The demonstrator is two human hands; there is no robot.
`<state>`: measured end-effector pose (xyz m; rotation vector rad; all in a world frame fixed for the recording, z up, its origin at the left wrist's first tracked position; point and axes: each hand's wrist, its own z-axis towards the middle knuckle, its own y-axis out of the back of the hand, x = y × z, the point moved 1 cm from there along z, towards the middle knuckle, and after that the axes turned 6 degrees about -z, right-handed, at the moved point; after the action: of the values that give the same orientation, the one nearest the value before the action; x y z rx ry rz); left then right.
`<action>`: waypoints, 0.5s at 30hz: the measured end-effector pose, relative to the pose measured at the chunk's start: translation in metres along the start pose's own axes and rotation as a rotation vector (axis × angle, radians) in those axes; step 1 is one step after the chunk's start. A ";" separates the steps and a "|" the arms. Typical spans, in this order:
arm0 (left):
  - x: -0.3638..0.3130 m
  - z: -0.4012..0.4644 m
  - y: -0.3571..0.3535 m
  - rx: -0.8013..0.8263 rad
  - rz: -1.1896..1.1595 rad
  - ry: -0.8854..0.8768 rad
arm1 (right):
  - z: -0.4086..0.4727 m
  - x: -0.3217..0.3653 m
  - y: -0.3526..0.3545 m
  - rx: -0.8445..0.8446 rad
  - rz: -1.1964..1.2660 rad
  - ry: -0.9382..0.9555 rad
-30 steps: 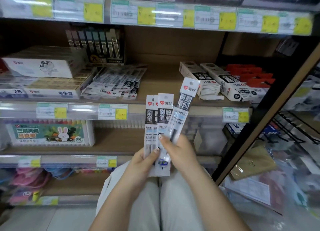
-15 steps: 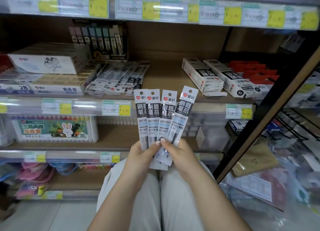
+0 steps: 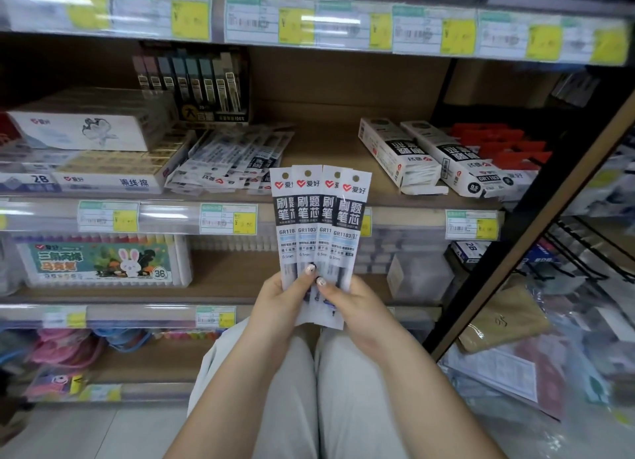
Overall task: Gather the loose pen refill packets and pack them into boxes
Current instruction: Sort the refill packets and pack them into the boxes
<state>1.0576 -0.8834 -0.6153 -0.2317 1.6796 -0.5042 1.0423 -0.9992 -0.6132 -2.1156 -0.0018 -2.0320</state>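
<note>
A person crouching before stationery shelving is holding four pen refill packets [image 3: 319,225] upright and fanned, overlapping, at the centre of the frame. The left hand [image 3: 278,297] is gripping the lower left of the fan, thumb pressing on the front; the right hand [image 3: 357,304] is gripping the lower right, its thumb lying just beside the other. The fingers of both hands are curling behind the packets.

On the middle shelf [image 3: 326,142] behind, a loose pile of packets [image 3: 230,163] is lying left of centre, just beside stacked flat boxes [image 3: 113,170]. Two white refill boxes [image 3: 426,156] are lying side by side at the right of that shelf, their near end flaps hanging open, with red packets [image 3: 501,146] behind them. A dark display box [image 3: 196,84] is standing upright at the back. On the shelf below, at the left of the frame, a crayon set [image 3: 99,262] with a rabbit picture is sitting. Yellow price tags [image 3: 244,221] are lining the shelf edges.
</note>
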 end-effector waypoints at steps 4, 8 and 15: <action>-0.001 0.000 -0.010 -0.022 0.051 -0.066 | 0.002 -0.003 0.000 -0.031 0.120 -0.016; 0.000 0.003 -0.013 -0.006 0.210 -0.218 | 0.001 -0.003 0.000 -0.053 0.170 -0.014; -0.006 0.015 -0.007 -0.018 0.931 -0.591 | 0.002 -0.005 0.001 -0.099 0.171 0.038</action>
<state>1.0723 -0.8899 -0.6087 0.3614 1.0443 0.2682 1.0445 -0.9989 -0.6180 -2.0543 0.2821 -2.0095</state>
